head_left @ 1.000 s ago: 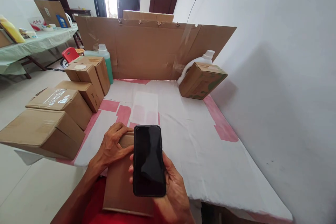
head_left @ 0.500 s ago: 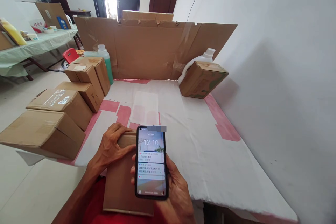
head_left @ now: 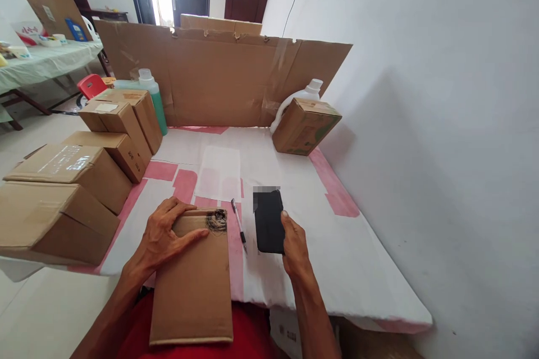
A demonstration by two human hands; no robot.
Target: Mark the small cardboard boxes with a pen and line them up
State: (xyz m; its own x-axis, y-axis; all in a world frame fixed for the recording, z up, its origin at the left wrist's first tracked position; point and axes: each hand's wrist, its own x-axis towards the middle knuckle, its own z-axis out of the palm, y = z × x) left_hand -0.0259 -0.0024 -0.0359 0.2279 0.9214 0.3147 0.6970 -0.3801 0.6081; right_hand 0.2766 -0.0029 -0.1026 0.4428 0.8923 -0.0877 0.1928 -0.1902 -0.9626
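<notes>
Right hand: the right hand (head_left: 295, 247) is now lying low on the table, fingers touching the right edge of the phone (head_left: 268, 221); half a second ago it was holding the phone up with the lock screen lit. Whether the fingers are still gripping the phone or only resting against it, I cannot tell.
Phone: it is lying flat on the white table cover (head_left: 357, 269), screen dark, just right of the pen (head_left: 238, 225) and well clear of the cardboard. Judging from this, the hand is setting it aside.
Left hand: the left hand (head_left: 164, 235) is still pressing flat on the top left part of the flat cardboard piece (head_left: 191, 283), fingers spread and not curled round anything, as in the earlier pictures.
Flat cardboard piece: it is resting partly on the table's near edge and partly over the person's lap, with a black scribble at its top right corner that the raised phone was covering before.
Pen: it is lying loose on the cover between the cardboard and the phone, touched by neither hand; it was hidden earlier.
Meaning: with the phone down, the right hand is likely becoming free for the cardboard or the pen.
Around: sealed cartons (head_left: 63, 179) are standing along the left edge, a small box (head_left: 305, 126) and a white jug (head_left: 303, 95) at the far right, and a green bottle (head_left: 154, 98) in front of the upright cardboard screen (head_left: 219, 78).
</notes>
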